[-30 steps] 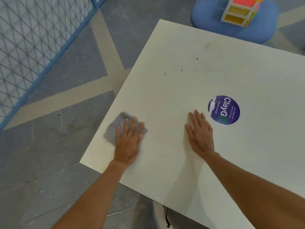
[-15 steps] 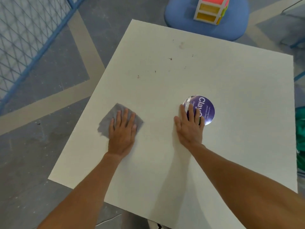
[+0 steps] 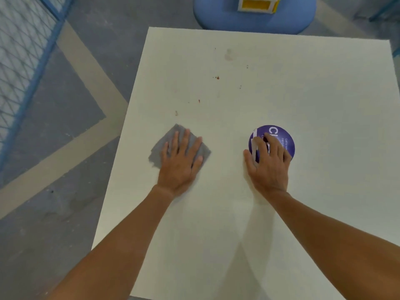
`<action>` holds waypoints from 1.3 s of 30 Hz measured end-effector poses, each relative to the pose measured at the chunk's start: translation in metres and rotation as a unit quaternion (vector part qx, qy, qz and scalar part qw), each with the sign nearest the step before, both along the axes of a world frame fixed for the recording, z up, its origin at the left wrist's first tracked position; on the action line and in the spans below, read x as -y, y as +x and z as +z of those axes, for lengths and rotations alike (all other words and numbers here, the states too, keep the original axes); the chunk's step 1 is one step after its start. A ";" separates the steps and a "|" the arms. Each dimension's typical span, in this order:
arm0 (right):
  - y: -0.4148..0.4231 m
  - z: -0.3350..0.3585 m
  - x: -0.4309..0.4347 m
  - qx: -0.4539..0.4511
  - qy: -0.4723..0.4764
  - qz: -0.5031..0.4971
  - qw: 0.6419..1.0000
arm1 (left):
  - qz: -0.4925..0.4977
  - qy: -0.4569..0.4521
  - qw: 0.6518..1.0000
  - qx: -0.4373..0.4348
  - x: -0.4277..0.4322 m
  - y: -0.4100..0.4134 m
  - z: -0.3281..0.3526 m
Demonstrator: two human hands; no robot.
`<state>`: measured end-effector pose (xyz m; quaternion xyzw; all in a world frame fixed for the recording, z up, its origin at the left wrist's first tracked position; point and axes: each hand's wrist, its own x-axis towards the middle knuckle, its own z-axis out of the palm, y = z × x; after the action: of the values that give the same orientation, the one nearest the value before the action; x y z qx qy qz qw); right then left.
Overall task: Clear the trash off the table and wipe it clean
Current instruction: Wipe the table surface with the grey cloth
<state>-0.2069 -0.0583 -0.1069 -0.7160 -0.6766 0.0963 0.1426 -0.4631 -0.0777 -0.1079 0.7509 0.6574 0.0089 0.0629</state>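
Wiping stage. The left hand (image 3: 180,161) lies flat, fingers spread, pressing a grey cloth (image 3: 161,146) onto the white counter (image 3: 324,105) near its left edge. The right hand (image 3: 268,163) rests open, gripping nothing, fingers over a round purple sticker (image 3: 285,139). Reddish specks (image 3: 218,78) and a faint smear (image 3: 228,54) lie farther up — well apart from the cloth. The cloth looks thin, soft and light — likely to bunch, so best driven under a flat palm.
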 end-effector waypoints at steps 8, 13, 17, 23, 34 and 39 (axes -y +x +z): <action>-0.006 0.000 -0.004 0.030 -0.029 -0.038 0.998 | -0.232 0.006 0.972 0.031 0.000 -0.003 -0.001; -0.050 -0.002 -0.025 0.024 -0.068 -0.131 0.989 | 0.057 -0.010 0.998 0.032 -0.035 -0.056 -0.004; -0.058 -0.004 -0.035 0.042 -0.078 -0.119 0.989 | 0.163 0.033 0.985 0.039 -0.029 -0.028 -0.005; -0.059 -0.002 -0.036 0.061 -0.057 -0.127 0.988 | -0.184 0.012 0.982 0.045 0.017 -0.012 0.000; -0.059 0.001 -0.037 0.030 -0.062 -0.155 0.986 | 0.180 -0.011 0.983 0.039 -0.075 -0.080 -0.001; -0.060 0.001 -0.038 0.031 -0.064 -0.167 0.983 | -0.061 0.015 0.997 0.034 -0.037 -0.016 -0.001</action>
<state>-0.2668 -0.0208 -0.1057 -0.8293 -0.5438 0.0921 0.0901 -0.4791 -0.0406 -0.1091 0.7894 0.6080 0.0404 0.0739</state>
